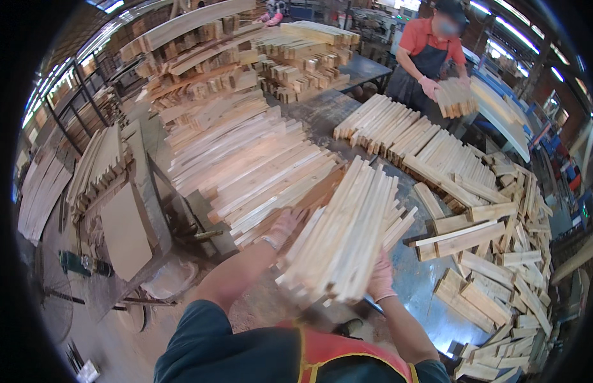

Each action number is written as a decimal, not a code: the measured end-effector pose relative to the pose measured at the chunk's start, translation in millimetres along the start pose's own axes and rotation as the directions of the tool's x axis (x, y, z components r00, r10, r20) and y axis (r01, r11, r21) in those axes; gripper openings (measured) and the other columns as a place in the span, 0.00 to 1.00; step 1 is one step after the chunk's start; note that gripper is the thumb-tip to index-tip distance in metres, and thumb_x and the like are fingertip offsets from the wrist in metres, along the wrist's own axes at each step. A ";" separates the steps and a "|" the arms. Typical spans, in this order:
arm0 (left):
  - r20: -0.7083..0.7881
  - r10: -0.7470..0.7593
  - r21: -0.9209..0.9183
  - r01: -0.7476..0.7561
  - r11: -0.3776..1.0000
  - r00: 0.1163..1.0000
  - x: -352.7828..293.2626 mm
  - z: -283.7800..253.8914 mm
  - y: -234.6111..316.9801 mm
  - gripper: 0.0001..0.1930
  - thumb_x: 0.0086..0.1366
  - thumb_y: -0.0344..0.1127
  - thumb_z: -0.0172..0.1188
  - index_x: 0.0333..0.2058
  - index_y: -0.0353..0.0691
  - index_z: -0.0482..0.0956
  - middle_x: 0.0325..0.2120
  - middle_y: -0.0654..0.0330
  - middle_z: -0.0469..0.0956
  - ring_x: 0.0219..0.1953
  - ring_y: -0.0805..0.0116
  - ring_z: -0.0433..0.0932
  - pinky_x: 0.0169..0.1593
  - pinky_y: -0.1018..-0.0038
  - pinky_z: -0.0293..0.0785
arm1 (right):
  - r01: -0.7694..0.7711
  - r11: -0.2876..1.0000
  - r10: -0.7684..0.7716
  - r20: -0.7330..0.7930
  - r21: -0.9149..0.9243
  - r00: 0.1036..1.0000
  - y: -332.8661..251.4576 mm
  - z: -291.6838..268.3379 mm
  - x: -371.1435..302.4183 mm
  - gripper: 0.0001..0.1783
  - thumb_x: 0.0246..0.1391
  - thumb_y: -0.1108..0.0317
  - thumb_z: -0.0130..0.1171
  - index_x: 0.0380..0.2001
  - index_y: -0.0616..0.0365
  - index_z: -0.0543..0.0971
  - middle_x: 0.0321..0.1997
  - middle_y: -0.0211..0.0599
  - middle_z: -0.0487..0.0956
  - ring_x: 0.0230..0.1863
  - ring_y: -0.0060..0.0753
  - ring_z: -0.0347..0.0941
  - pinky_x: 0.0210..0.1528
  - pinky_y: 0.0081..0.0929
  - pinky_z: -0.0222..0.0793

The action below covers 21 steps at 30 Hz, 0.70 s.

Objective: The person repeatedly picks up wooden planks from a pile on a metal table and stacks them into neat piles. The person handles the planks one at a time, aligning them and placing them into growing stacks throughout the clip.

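Observation:
A thick bundle of pale wooden strips (341, 233) lies in front of me, its near end overhanging the table edge and slightly blurred. My left hand (285, 228), in a pinkish glove, presses against the bundle's left side, its fingertips partly hidden among the strips. On the other side, my right hand (381, 279), also gloved, grips the bundle near its close end; its thumb and some fingers are hidden. Left of the bundle spreads a wide layer of side-by-side strips (264, 172). A few more strips (398, 225) stick out beyond its right side.
A long row of wooden blocks (424, 137) crosses the metal table (408, 274). Loose pieces (501, 268) heap up at right. Tall wood stacks (200, 70) stand at the back left. Across the table, a co-worker (430, 60) in an apron holds a block bundle (456, 97).

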<state>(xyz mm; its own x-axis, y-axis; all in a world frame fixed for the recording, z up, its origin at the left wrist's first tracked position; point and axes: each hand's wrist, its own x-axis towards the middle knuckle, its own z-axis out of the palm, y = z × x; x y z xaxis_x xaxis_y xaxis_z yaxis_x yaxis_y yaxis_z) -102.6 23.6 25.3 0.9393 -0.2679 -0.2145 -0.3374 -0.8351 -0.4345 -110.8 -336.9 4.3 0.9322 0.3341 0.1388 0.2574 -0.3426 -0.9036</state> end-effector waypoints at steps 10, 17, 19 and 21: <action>0.159 -0.225 -0.864 0.245 0.440 0.961 -36.2 -73.0 -13.9 0.21 0.70 0.40 0.55 0.58 0.37 0.73 0.61 0.44 0.76 0.62 0.46 0.75 0.65 0.57 0.72 | -0.444 0.829 0.401 0.192 0.340 0.896 -62.9 -50.3 1.3 0.38 0.64 0.62 0.63 0.72 0.68 0.64 0.51 0.47 0.81 0.53 0.41 0.80 0.53 0.35 0.78; 0.414 -0.048 -0.781 0.382 0.494 0.909 -39.4 -52.1 -4.4 0.27 0.75 0.54 0.54 0.53 0.32 0.82 0.46 0.42 0.85 0.48 0.44 0.83 0.54 0.56 0.77 | -0.591 0.800 0.592 0.308 -0.109 0.745 -70.6 -35.7 34.5 0.49 0.58 0.40 0.69 0.71 0.62 0.65 0.35 0.38 0.83 0.34 0.30 0.80 0.37 0.26 0.75; 0.366 -0.067 -0.911 0.373 0.175 0.928 -51.3 -37.5 -14.3 0.25 0.74 0.52 0.58 0.51 0.31 0.83 0.41 0.47 0.85 0.44 0.54 0.83 0.50 0.60 0.78 | -0.572 0.816 0.558 0.370 -0.082 0.743 -53.4 -37.8 38.4 0.51 0.57 0.37 0.68 0.71 0.62 0.65 0.34 0.37 0.82 0.32 0.29 0.79 0.36 0.27 0.75; 0.429 -0.056 -0.799 0.350 -0.490 0.901 -59.2 -21.6 -20.4 0.19 0.72 0.46 0.62 0.43 0.32 0.85 0.35 0.60 0.84 0.39 0.71 0.79 0.44 0.71 0.76 | -0.560 0.829 0.510 0.398 0.009 0.762 -45.4 -46.1 41.8 0.44 0.60 0.42 0.68 0.68 0.62 0.69 0.33 0.34 0.82 0.31 0.27 0.77 0.35 0.25 0.74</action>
<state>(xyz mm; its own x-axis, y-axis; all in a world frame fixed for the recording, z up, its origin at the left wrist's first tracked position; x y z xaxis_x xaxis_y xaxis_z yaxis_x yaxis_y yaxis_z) -150.0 46.0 65.7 0.8387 0.0115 -0.5444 0.5438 -0.0687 0.8364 -71.9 -347.9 69.8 0.7405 0.4296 -0.5168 -0.3109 -0.4628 -0.8302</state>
